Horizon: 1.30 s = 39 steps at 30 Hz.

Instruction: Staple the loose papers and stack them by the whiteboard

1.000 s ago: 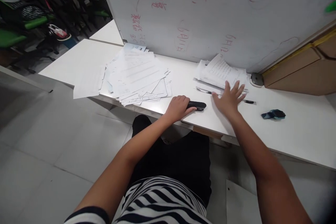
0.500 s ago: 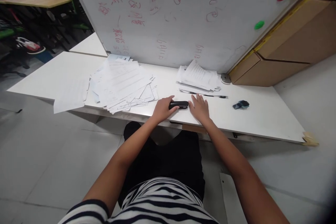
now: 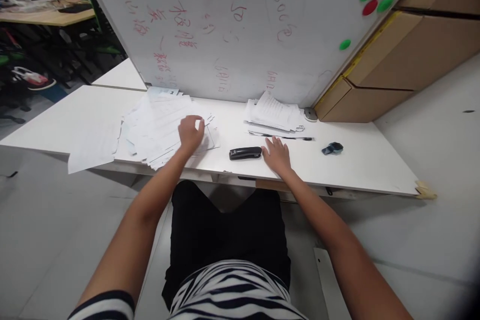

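A black stapler lies on the white table, with neither hand around it. My right hand rests flat on the table beside the stapler's right end, fingers spread and close to it. My left hand is over the right side of a large, messy pile of papers. Its fingers are bent, with a small gap to the thumb, and nothing shows in them. Whether it touches the sheets I cannot tell.
A smaller paper stack stands by the whiteboard. In front of it lies a thin dark strip. A dark watch-like object is at right. Cardboard boxes line the right side. One sheet overhangs the front edge.
My left hand has let go of the stapler and moved left over the large paper pile. My right hand stays flat near the stapler. The camera view has shifted slightly.
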Motion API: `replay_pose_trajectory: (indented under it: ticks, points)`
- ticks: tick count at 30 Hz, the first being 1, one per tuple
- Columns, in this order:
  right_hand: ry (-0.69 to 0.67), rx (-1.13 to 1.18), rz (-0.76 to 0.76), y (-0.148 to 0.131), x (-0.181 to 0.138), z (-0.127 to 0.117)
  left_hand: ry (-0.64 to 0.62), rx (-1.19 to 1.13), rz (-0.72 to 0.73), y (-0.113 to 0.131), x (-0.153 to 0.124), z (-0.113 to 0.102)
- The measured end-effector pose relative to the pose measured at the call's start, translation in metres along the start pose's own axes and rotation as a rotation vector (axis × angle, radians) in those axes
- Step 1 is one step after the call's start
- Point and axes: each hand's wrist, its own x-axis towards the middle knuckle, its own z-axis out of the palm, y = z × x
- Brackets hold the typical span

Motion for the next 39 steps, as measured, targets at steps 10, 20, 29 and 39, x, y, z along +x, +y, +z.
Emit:
replay_pose_trajectory:
  ticks: [10, 20, 29, 39]
  points:
    - [0.006, 0.006, 0.005, 0.000, 0.000, 0.001, -0.220, 0.304, -0.011, -0.055, 0.007, 0.007]
    - [-0.007, 0.026, 0.014, 0.001, 0.001, 0.002, -0.111, 0.177, -0.054, -0.057, 0.006, 0.008]
    - [0.004, 0.026, 0.010, 0.000, -0.001, 0.000, -0.189, 0.174, -0.155, -0.057, 0.015, 0.007]
    - [0.031, 0.048, 0.003, 0.001, -0.001, 0.001, -0.228, 0.364, -0.248, -0.032, 0.025, 0.017]
